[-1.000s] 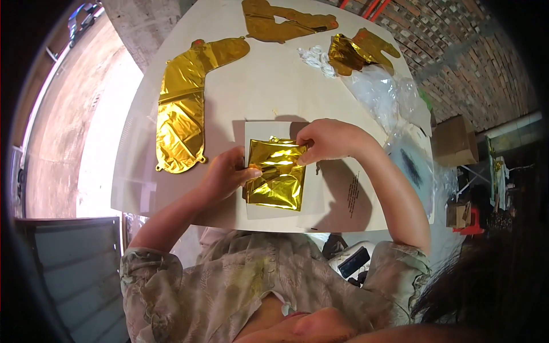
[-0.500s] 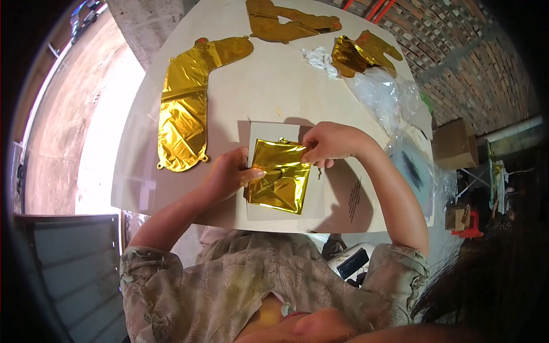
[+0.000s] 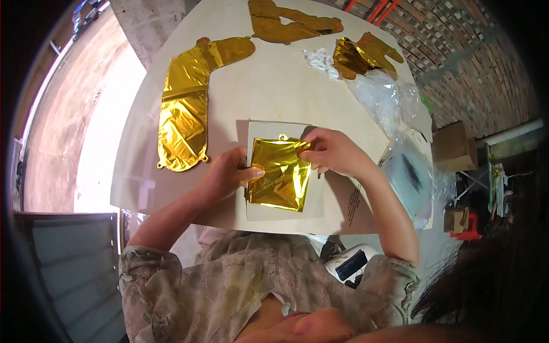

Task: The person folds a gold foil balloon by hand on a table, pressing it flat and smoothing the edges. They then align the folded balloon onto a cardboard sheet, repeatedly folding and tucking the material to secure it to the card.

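A gold foil balloon (image 3: 277, 186), folded into a near-square packet, lies over a pale card (image 3: 314, 206) at the table's front. My left hand (image 3: 229, 171) grips its left edge, thumb on top and fingers out of sight beneath. At the upper right corner, my right hand (image 3: 329, 150) pinches the foil between thumb and fingers. A small foil tab (image 3: 282, 137) sticks up from the packet's top edge. Left of my hands lies a flat, bent gold foil balloon (image 3: 184, 114).
More gold foil balloons lie at the table's back (image 3: 269, 26) and back right (image 3: 360, 57). Beside them are white strings (image 3: 321, 62) and clear plastic bags (image 3: 380, 97). A cardboard box (image 3: 454, 146) stands beyond the table's right edge.
The foil packet has turned slightly and its bright creases have shifted. My right hand has moved slightly right and its forearm has drawn inward. My left hand keeps its grip.
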`<move>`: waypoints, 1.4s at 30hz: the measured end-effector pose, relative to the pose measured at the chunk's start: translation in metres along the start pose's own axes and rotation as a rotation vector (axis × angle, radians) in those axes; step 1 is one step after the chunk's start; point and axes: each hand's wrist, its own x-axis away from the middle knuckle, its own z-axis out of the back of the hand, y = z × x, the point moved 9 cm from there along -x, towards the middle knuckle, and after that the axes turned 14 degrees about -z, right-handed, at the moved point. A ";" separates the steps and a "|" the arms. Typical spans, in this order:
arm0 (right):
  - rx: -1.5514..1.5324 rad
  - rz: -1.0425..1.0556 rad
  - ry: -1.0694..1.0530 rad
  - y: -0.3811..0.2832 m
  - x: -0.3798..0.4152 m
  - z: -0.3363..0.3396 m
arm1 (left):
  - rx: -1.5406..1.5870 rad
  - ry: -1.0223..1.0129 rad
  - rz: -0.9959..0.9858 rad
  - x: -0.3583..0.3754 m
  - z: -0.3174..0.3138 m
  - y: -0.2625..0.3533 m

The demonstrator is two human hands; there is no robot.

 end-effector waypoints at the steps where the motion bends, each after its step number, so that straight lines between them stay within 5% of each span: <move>1: -0.268 0.060 0.084 0.006 0.003 0.004 | 0.004 0.006 0.004 0.001 0.000 -0.001; 2: -0.539 0.119 0.169 0.014 0.008 0.009 | 0.047 0.018 0.002 0.001 0.000 -0.001; 7: -0.897 0.102 0.249 0.032 0.010 -0.019 | 0.080 0.013 0.010 0.000 -0.003 0.001; 11: -1.010 0.125 0.049 0.039 -0.006 -0.033 | 0.196 0.043 0.052 0.000 -0.005 0.006; 18: -1.099 0.134 0.057 0.040 -0.010 -0.034 | 0.209 0.049 0.052 0.001 -0.003 0.001; 24: -0.712 0.176 0.461 0.039 0.015 -0.020 | 0.158 0.081 0.040 0.001 -0.001 -0.002; 26: 0.147 0.398 0.994 0.001 0.063 -0.017 | 0.111 0.069 0.039 0.001 0.001 -0.007; 34: 0.391 0.628 0.601 0.007 0.057 -0.041 | 0.074 0.085 0.036 0.000 0.001 0.009; 42: 0.482 0.617 0.568 0.022 0.043 -0.062 | -0.288 0.025 0.109 0.003 0.009 0.020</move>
